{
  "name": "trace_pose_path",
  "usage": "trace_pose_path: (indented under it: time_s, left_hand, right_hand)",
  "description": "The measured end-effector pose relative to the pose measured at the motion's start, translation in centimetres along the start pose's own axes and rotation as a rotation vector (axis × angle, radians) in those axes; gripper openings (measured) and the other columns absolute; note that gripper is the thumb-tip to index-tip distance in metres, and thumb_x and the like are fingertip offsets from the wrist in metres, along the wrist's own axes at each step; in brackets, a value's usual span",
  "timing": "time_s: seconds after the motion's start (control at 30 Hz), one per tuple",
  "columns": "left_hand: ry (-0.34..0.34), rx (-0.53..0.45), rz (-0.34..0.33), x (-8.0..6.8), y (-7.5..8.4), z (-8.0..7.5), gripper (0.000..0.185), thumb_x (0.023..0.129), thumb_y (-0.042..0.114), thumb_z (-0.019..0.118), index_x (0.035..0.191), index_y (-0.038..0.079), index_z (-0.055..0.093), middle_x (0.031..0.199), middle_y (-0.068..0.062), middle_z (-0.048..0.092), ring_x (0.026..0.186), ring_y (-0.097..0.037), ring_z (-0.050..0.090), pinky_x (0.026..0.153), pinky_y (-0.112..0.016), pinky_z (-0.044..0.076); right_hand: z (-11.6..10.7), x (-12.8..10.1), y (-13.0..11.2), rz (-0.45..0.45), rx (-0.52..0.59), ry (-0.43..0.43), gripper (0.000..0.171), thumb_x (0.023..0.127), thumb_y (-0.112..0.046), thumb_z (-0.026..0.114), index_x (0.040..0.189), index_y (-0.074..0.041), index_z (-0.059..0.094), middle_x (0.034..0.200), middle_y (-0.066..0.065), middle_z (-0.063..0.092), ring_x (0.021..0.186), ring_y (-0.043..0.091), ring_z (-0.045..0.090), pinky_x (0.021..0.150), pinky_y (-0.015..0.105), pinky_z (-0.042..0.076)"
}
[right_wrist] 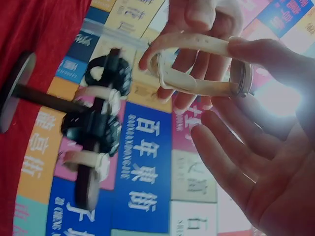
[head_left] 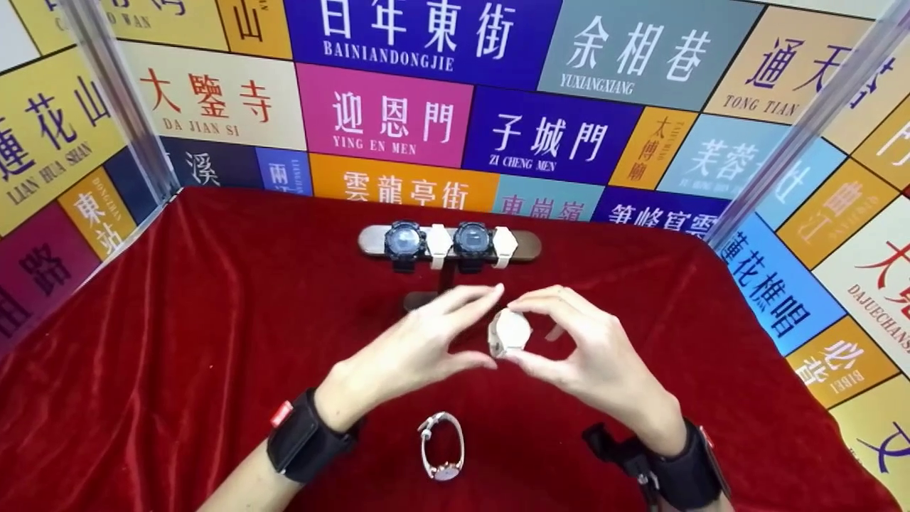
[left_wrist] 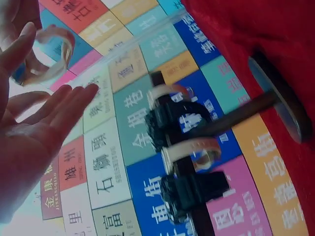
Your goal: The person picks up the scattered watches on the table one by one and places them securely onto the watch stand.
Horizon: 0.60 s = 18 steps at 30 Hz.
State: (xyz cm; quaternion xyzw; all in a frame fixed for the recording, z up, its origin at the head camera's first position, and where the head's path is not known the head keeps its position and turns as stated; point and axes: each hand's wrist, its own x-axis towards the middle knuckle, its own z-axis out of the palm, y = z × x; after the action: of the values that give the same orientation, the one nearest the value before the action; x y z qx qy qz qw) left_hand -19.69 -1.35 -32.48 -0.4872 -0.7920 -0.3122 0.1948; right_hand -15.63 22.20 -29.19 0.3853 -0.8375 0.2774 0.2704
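Note:
My right hand (head_left: 604,355) pinches a white wristwatch (head_left: 512,330) by its case, between thumb and fingers, above the red cloth. In the right wrist view its pale strap (right_wrist: 197,42) forms a closed loop, and the thumb presses on the case. My left hand (head_left: 416,348) is close to the watch's left side, its fingers extended and the thumb apart; whether it touches the strap I cannot tell. Nearer to me, a second watch (head_left: 446,471) with a light strap and a rose-gold case lies on the cloth.
Behind the hands stands a T-shaped display stand (head_left: 527,245). On its bar, black watches (head_left: 473,240) alternate with white watches (head_left: 504,242). Red cloth (head_left: 234,341) covers the table. Colourful sign panels (head_left: 384,114) and clear upright edges (head_left: 789,135) enclose the back and sides.

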Motion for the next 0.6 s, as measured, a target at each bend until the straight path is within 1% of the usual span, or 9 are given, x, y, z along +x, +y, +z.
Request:
trace_pose_path:
  time_s: [0.03,0.13,0.17,0.23,0.3,0.4,0.47,0.53,0.6]
  left_hand:
    - [0.011,0.057,0.012,0.0,-0.4,-0.1,0.071,0.088,0.028,0.077,0.147,0.002,0.048,0.142,-0.016,0.056,0.130,-0.024,0.058,0.108,-0.030,0.050]
    - [0.076,0.214,0.047,0.0,-2.1,-1.0,0.068,0.086,0.029,0.079,0.143,0.003,0.054,0.136,-0.017,0.059,0.127,-0.029,0.058,0.111,-0.038,0.048]
    - [0.098,0.250,0.045,0.0,-2.7,-1.4,0.065,0.085,0.029,0.080,0.140,0.004,0.056,0.135,-0.018,0.060,0.126,-0.031,0.058,0.111,-0.040,0.048]
    - [0.137,0.288,0.005,-0.1,-4.1,-2.3,0.064,0.084,0.027,0.081,0.138,0.003,0.057,0.133,-0.019,0.060,0.126,-0.034,0.057,0.112,-0.045,0.046]
    - [0.163,0.278,-0.077,-0.4,-5.5,-3.2,0.066,0.083,0.025,0.082,0.139,0.002,0.056,0.137,-0.021,0.058,0.130,-0.036,0.053,0.115,-0.050,0.042]
    - [0.187,0.229,-0.225,-1.1,-7.4,-4.1,0.072,0.082,0.020,0.082,0.144,0.002,0.051,0.146,-0.022,0.052,0.139,-0.040,0.045,0.118,-0.056,0.036]
    - [0.185,0.183,-0.315,-1.5,-8.5,-4.3,0.072,0.084,0.016,0.080,0.147,0.002,0.048,0.150,-0.021,0.048,0.142,-0.039,0.042,0.120,-0.054,0.035]
    - [0.185,0.150,-0.369,-2.0,-9.6,-4.1,0.067,0.086,0.010,0.077,0.146,0.000,0.049,0.149,-0.022,0.048,0.140,-0.039,0.044,0.119,-0.052,0.036]
    - [0.187,0.129,-0.394,-2.3,-10.4,-3.8,0.059,0.089,0.005,0.073,0.143,-0.004,0.051,0.147,-0.024,0.049,0.136,-0.040,0.049,0.117,-0.049,0.040]
  right_hand:
    - [0.1,0.0,0.4,0.021,0.004,-0.004,0.048,0.073,-0.013,0.089,0.117,-0.014,0.070,0.111,-0.002,0.070,0.094,0.010,0.062,0.071,0.012,0.051]
    - [0.2,-0.2,1.7,0.099,0.006,-0.022,0.044,0.074,-0.016,0.089,0.115,-0.015,0.070,0.110,-0.005,0.070,0.094,0.008,0.062,0.068,0.014,0.052]
    - [0.2,-0.3,2.2,0.130,0.006,-0.029,0.044,0.075,-0.016,0.089,0.114,-0.015,0.070,0.110,-0.006,0.070,0.094,0.007,0.063,0.066,0.015,0.053]
    - [0.3,-0.3,3.0,0.199,0.000,-0.044,0.043,0.074,-0.018,0.089,0.113,-0.016,0.070,0.109,-0.008,0.070,0.095,0.005,0.062,0.065,0.018,0.055]
    - [0.3,-0.4,3.8,0.263,-0.011,-0.057,0.042,0.074,-0.019,0.090,0.112,-0.016,0.071,0.108,-0.008,0.069,0.094,0.003,0.062,0.063,0.022,0.056]
    - [0.4,-0.3,4.7,0.339,-0.027,-0.072,0.042,0.074,-0.019,0.090,0.111,-0.015,0.071,0.107,-0.007,0.069,0.092,0.003,0.060,0.062,0.024,0.057]
    - [0.4,-0.2,5.2,0.371,-0.036,-0.074,0.041,0.074,-0.020,0.090,0.110,-0.015,0.071,0.106,-0.006,0.069,0.091,0.003,0.060,0.062,0.023,0.057]
    - [0.5,-0.2,5.7,0.391,-0.043,-0.075,0.040,0.074,-0.020,0.090,0.110,-0.015,0.070,0.106,-0.006,0.069,0.089,0.004,0.060,0.062,0.021,0.056]
    - [0.6,-0.2,6.0,0.409,-0.042,-0.077,0.039,0.075,-0.020,0.089,0.109,-0.016,0.070,0.106,-0.006,0.069,0.085,0.004,0.061,0.061,0.019,0.056]
